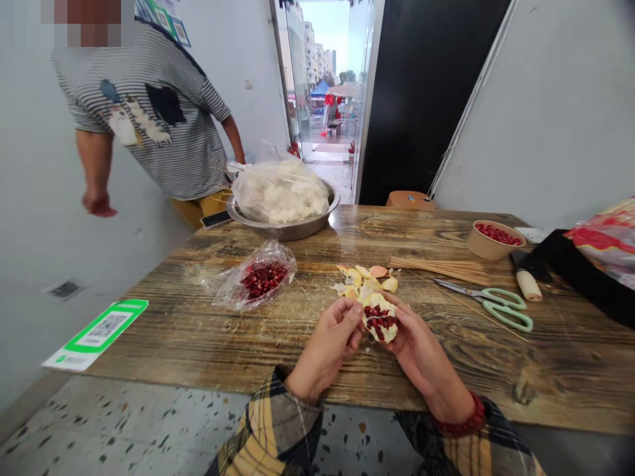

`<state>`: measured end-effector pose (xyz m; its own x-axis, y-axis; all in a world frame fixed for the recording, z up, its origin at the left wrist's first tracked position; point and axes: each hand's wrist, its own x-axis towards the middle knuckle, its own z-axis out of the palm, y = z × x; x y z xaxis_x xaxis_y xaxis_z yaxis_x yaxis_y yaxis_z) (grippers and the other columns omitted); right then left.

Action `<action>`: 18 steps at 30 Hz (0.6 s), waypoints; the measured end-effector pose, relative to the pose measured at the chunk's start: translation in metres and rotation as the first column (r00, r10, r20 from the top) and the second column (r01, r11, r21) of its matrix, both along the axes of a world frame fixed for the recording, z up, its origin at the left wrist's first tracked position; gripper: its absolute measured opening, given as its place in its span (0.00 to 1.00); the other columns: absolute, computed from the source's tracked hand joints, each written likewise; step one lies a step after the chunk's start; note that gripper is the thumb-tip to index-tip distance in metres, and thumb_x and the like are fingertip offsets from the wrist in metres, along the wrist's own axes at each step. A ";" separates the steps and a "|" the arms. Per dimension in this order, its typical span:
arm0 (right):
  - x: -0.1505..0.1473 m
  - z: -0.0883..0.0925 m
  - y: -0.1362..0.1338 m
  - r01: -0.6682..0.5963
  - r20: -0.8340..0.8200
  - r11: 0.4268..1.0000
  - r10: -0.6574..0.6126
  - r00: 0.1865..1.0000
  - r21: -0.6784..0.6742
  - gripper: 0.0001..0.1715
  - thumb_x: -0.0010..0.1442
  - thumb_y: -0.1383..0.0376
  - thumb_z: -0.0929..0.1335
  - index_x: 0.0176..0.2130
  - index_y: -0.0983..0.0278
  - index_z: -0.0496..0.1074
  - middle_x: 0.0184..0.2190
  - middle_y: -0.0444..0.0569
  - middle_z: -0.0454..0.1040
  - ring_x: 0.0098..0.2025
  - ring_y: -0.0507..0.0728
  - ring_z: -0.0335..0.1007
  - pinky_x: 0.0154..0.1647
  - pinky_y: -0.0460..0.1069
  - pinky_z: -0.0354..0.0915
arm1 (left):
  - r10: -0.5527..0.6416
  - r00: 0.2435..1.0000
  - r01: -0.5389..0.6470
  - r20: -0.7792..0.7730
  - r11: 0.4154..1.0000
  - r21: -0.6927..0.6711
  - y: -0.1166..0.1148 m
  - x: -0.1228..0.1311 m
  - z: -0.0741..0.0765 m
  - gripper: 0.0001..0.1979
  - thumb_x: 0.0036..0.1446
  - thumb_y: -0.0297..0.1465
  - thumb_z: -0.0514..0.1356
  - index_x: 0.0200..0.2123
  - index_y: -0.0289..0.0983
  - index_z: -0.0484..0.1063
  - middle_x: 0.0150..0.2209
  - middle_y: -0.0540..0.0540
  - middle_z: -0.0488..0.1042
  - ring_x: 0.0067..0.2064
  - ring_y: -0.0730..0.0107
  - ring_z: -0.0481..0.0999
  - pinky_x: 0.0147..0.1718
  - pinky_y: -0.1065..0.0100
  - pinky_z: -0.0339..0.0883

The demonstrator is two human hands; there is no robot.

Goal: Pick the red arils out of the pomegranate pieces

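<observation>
A piece of pomegranate [380, 317] with red seeds and pale pith is between my two hands, above the wooden table. My right hand [419, 347] is closed round its right side, thumb along the edge. At its left edge, the curled thumb and fingers of my left hand [330, 340] pinch the rim; the fingertips are partly hidden. Just beyond lie broken bits of yellowish peel [367, 281]. To the left, a clear plastic bag [265, 277] holds loose red seeds.
Scissors [496, 304] with green handles, thin wooden sticks [441, 268] and a paper bowl [493, 240] of red seeds lie right. A metal basin [297, 231] with a bagged white mass stands at the back. A person [143, 112] in a striped shirt stands beyond the table's left end.
</observation>
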<state>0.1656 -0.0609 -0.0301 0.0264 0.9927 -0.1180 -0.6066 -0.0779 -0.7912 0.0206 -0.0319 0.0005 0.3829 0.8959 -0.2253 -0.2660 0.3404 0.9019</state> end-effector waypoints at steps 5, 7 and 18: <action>-0.001 -0.005 0.003 0.042 -0.003 0.999 -0.042 0.999 -0.029 0.17 0.55 0.59 0.72 0.45 0.59 0.77 0.36 0.46 0.77 0.29 0.51 0.67 0.20 0.43 0.60 | 0.021 1.000 -0.021 -0.016 1.000 0.006 -0.001 0.002 0.002 0.20 0.47 0.45 0.65 0.31 0.36 0.63 0.22 0.55 0.65 0.16 0.86 0.56 0.14 0.78 0.38; -0.001 -0.003 0.002 0.027 0.008 0.999 -0.027 1.000 -0.017 0.16 0.55 0.59 0.71 0.45 0.59 0.77 0.37 0.47 0.77 0.30 0.52 0.67 0.20 0.43 0.59 | 0.006 1.000 -0.006 -0.015 1.000 0.017 -0.001 0.003 0.002 0.20 0.48 0.46 0.64 0.32 0.36 0.63 0.21 0.56 0.64 0.16 0.86 0.55 0.14 0.79 0.38; -0.001 0.002 0.001 -0.006 0.113 1.000 0.009 0.994 -0.024 0.16 0.54 0.53 0.71 0.40 0.58 0.78 0.32 0.47 0.76 0.27 0.52 0.66 0.19 0.44 0.57 | -0.081 0.995 0.083 -0.059 0.996 0.023 -0.002 0.000 -0.001 0.20 0.50 0.48 0.61 0.33 0.37 0.62 0.18 0.55 0.66 0.13 0.84 0.57 0.12 0.79 0.38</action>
